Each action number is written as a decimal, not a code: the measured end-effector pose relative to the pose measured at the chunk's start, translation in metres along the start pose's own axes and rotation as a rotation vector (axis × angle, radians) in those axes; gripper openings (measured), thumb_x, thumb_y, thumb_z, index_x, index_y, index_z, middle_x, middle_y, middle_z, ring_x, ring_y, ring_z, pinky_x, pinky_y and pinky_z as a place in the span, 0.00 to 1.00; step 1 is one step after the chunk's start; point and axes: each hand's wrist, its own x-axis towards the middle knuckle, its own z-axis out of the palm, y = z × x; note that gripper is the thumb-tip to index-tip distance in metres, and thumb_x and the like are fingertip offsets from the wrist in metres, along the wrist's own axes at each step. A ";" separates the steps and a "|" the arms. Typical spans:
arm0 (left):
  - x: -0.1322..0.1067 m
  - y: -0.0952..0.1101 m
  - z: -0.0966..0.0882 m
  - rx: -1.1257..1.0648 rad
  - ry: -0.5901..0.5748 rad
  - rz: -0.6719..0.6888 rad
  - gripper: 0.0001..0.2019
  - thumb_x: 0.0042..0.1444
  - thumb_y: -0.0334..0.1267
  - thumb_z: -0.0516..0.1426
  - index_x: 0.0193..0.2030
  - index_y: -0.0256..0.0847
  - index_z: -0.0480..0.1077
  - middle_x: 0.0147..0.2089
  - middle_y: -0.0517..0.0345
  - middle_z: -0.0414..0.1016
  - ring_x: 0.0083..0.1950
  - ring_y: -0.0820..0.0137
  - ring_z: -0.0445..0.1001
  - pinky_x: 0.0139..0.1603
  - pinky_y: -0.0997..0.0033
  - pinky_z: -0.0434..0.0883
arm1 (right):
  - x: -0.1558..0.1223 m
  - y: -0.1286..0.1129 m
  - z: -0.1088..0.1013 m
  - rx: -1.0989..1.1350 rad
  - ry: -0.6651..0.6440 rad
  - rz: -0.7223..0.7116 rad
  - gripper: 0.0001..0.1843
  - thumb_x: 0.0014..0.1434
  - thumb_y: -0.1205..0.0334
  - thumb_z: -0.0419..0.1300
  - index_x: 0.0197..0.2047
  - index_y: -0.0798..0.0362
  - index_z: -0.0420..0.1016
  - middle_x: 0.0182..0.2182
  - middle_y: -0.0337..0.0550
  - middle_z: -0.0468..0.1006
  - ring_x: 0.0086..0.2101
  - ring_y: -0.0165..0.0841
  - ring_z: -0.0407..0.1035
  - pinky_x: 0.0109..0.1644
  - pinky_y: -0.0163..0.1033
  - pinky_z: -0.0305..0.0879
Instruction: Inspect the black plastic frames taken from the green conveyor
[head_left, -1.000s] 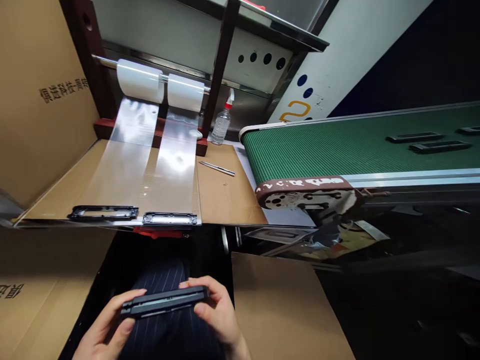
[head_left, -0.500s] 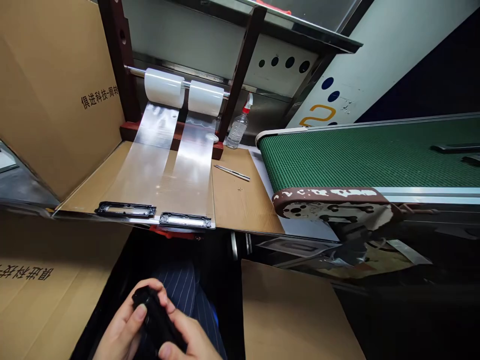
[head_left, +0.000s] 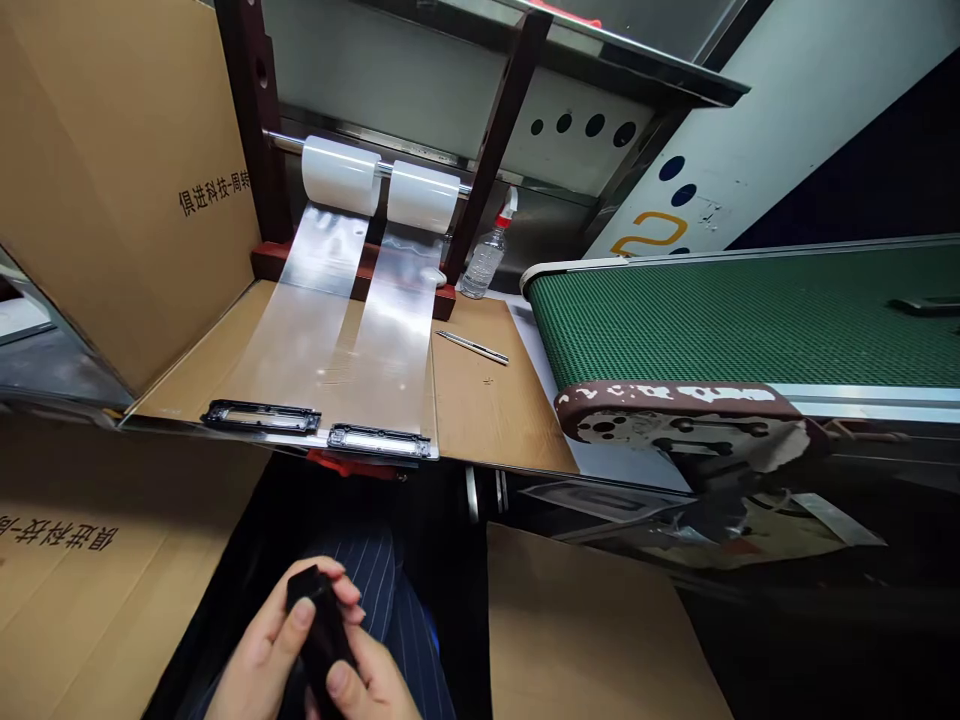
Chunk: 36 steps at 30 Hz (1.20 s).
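Note:
Low in the view, over my lap, both hands grip a long black plastic frame part [head_left: 321, 628], seen end-on. My left hand [head_left: 262, 655] wraps its left side with the thumb near the top end. My right hand [head_left: 367, 680] pinches it from the right. On the brown worktop [head_left: 480, 410], two similar black frames [head_left: 261, 416] [head_left: 381, 441] lie at the near edge, on the ends of two clear film strips [head_left: 375, 350] pulled from two white rolls [head_left: 379, 185].
A green conveyor belt [head_left: 735, 315] runs off to the right with a dark part [head_left: 926, 306] on it. A spray bottle [head_left: 487, 255] and a thin metal tool [head_left: 472, 347] sit on the worktop. Cardboard boxes stand at left [head_left: 112, 170], lower left [head_left: 82, 580] and lower right [head_left: 585, 630].
The black part, held flat and crosswise a second ago, has been turned end-on between my hands. The view has shifted a little to the left.

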 end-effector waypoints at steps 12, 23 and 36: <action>0.001 0.008 0.007 -0.056 0.029 -0.082 0.32 0.43 0.62 0.64 0.48 0.40 0.69 0.41 0.47 0.76 0.38 0.64 0.74 0.17 0.86 0.59 | -0.001 0.015 0.011 0.320 -0.116 0.011 0.37 0.49 0.32 0.60 0.43 0.61 0.70 0.20 0.42 0.70 0.16 0.27 0.57 0.21 0.32 0.51; 0.009 0.002 0.002 -0.057 0.005 -0.114 0.30 0.48 0.59 0.63 0.50 0.40 0.65 0.44 0.50 0.75 0.41 0.65 0.73 0.35 0.76 0.73 | 0.006 0.007 0.011 0.205 -0.112 0.029 0.39 0.44 0.31 0.64 0.42 0.59 0.65 0.19 0.37 0.69 0.17 0.27 0.59 0.21 0.32 0.52; 0.011 -0.002 0.003 -0.041 0.010 -0.086 0.28 0.46 0.58 0.64 0.49 0.45 0.67 0.39 0.57 0.71 0.35 0.70 0.69 0.28 0.81 0.68 | 0.009 0.014 0.009 0.198 -0.096 0.088 0.43 0.37 0.30 0.67 0.41 0.59 0.65 0.15 0.33 0.66 0.13 0.24 0.55 0.16 0.30 0.48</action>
